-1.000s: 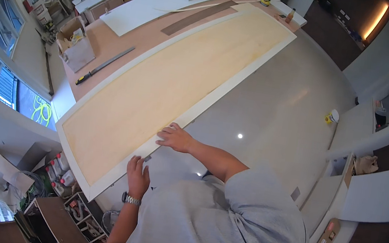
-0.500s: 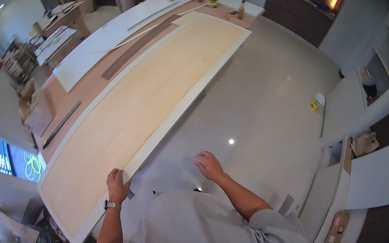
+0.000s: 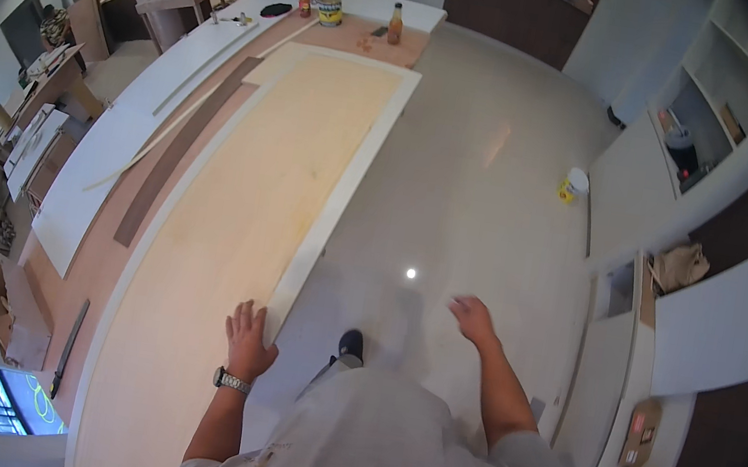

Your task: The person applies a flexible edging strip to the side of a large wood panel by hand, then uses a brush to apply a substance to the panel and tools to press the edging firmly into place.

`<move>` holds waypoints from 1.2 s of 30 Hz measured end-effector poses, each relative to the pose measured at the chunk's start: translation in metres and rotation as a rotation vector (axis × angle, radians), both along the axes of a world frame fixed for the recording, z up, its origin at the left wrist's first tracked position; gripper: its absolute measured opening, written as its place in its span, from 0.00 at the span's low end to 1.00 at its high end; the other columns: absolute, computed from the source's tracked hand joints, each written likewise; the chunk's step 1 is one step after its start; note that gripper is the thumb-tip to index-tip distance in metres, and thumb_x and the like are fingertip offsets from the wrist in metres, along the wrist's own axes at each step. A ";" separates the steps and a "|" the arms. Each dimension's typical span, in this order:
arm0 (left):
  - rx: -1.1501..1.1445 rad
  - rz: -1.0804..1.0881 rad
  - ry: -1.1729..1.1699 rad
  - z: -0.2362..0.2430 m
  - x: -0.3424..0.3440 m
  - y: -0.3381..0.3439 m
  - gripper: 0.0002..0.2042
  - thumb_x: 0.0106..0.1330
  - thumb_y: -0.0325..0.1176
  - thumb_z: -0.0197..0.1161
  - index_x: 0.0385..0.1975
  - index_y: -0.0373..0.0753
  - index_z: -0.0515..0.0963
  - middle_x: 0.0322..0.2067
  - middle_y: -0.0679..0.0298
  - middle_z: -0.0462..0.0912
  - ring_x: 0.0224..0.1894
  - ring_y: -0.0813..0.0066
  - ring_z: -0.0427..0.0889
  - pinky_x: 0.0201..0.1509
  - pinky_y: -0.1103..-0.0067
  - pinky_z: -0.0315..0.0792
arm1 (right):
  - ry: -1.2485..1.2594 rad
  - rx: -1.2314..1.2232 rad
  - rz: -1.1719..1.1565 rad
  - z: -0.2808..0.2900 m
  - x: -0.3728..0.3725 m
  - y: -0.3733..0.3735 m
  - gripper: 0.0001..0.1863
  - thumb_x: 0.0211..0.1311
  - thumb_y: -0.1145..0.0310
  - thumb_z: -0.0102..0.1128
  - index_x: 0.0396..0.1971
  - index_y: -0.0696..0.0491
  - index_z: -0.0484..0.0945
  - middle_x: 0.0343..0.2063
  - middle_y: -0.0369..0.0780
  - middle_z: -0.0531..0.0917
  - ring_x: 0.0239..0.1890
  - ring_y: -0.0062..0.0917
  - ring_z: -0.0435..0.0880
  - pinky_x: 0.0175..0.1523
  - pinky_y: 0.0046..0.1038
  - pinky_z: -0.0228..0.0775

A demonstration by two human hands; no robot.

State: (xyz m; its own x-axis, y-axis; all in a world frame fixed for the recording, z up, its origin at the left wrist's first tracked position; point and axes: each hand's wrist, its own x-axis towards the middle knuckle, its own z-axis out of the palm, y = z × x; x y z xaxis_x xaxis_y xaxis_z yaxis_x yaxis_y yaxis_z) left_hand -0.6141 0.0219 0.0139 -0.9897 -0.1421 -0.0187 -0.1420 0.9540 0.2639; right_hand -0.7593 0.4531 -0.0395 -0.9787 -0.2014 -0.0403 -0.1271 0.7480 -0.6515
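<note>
My left hand (image 3: 249, 347), with a metal-banded watch (image 3: 232, 381) on its wrist, rests palm down with fingers spread on a long pale wooden panel (image 3: 237, 213). It touches the panel near its right white border strip (image 3: 305, 262). My right hand (image 3: 475, 320) is in the air over the floor, away from the panel. Its fingers are loosely bent and slightly blurred, and nothing shows in them. Left of the panel, a long dark brown strip (image 3: 185, 152) and a handsaw-like tool with a dark handle (image 3: 70, 348) lie on the brown worktop (image 3: 94, 274).
Two sauce-like bottles (image 3: 396, 24) and a paint can (image 3: 330, 11) stand at the worktop's far end. A cardboard box (image 3: 20, 321) is at the left. A white bucket (image 3: 575, 183) sits on the floor (image 3: 457, 198). Shelves and cabinets (image 3: 602, 355) line the right side.
I have stepped forward along the panel, and a shoe now shows. My left hand has gone from gripping the panel's edge to lying flat on top. My right hand has swung rightward.
</note>
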 end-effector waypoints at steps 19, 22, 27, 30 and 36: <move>0.521 -0.580 0.188 0.009 -0.448 0.214 0.18 0.54 0.33 0.60 0.44 0.33 0.70 0.46 0.49 0.71 0.52 0.53 0.68 0.55 0.68 0.63 | -0.815 0.591 -0.159 -0.185 0.129 0.222 0.15 0.55 0.59 0.48 0.28 0.51 0.80 0.30 0.45 0.80 0.36 0.35 0.79 0.42 0.39 0.69; 0.580 -0.629 0.049 -0.001 -0.503 0.263 0.15 0.55 0.34 0.60 0.41 0.33 0.73 0.43 0.49 0.75 0.47 0.53 0.73 0.51 0.68 0.68 | -0.783 0.664 -0.138 -0.214 0.017 0.263 0.17 0.55 0.56 0.46 0.30 0.50 0.81 0.33 0.44 0.81 0.40 0.34 0.78 0.45 0.39 0.68; 0.603 -0.584 -0.184 -0.026 -0.596 0.314 0.13 0.56 0.33 0.59 0.38 0.32 0.76 0.36 0.51 0.79 0.39 0.60 0.80 0.43 0.73 0.73 | -0.383 0.637 -0.383 -0.223 -0.249 0.341 0.12 0.53 0.62 0.48 0.27 0.51 0.80 0.32 0.45 0.80 0.38 0.38 0.77 0.42 0.39 0.68; 0.674 -0.393 -0.193 -0.037 -0.618 0.302 0.12 0.57 0.32 0.59 0.38 0.32 0.75 0.35 0.52 0.80 0.37 0.63 0.81 0.40 0.74 0.74 | -0.180 0.005 -0.609 -0.097 -0.445 0.292 0.16 0.52 0.60 0.53 0.31 0.58 0.78 0.34 0.48 0.79 0.39 0.40 0.77 0.46 0.36 0.68; 0.586 -0.406 -0.269 -0.050 -0.707 0.330 0.14 0.58 0.37 0.56 0.38 0.32 0.75 0.36 0.50 0.79 0.37 0.57 0.80 0.43 0.72 0.72 | -0.150 -0.208 -0.444 -0.042 -0.612 0.293 0.14 0.55 0.63 0.54 0.24 0.60 0.77 0.22 0.47 0.79 0.25 0.35 0.77 0.33 0.35 0.66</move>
